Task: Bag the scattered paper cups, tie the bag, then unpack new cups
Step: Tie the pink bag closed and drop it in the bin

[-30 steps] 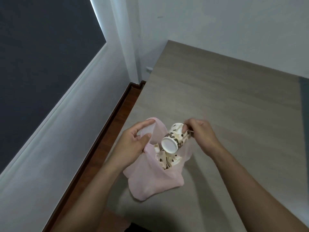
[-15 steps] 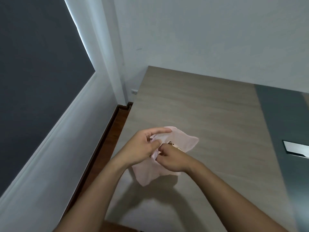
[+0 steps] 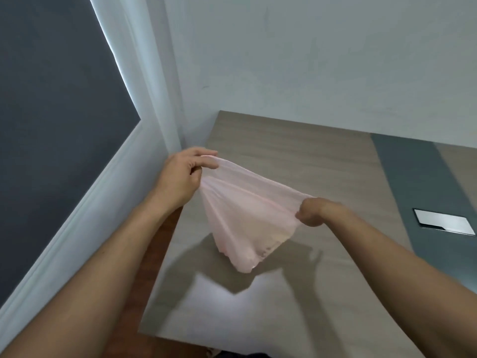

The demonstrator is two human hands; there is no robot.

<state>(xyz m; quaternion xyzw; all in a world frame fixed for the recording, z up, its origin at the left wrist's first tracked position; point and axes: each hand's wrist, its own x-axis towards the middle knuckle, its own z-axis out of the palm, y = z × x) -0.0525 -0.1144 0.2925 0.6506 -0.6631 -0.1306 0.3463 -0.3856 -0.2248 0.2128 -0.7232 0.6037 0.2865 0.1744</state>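
A thin pink plastic bag (image 3: 247, 223) hangs in the air above the wooden table (image 3: 296, 156), its mouth stretched wide between my hands. My left hand (image 3: 184, 177) pinches the left end of the rim. My right hand (image 3: 313, 211) is closed on the right end, lower and nearer. The bag's bottom bulges, and faint brown-patterned paper cups (image 3: 260, 250) show through the plastic; their number is hidden.
The table's left edge runs along a strip of brown floor (image 3: 154, 254) beside a white wall and baseboard. A dark grey panel (image 3: 418, 177) with a shiny metal plate (image 3: 442, 222) lies at the right of the table. A white wall closes the far side.
The bag was resting on the table with my right hand pushing a cup in. Both hands have since gripped the rim, lifted the bag off the table and pulled its mouth apart.
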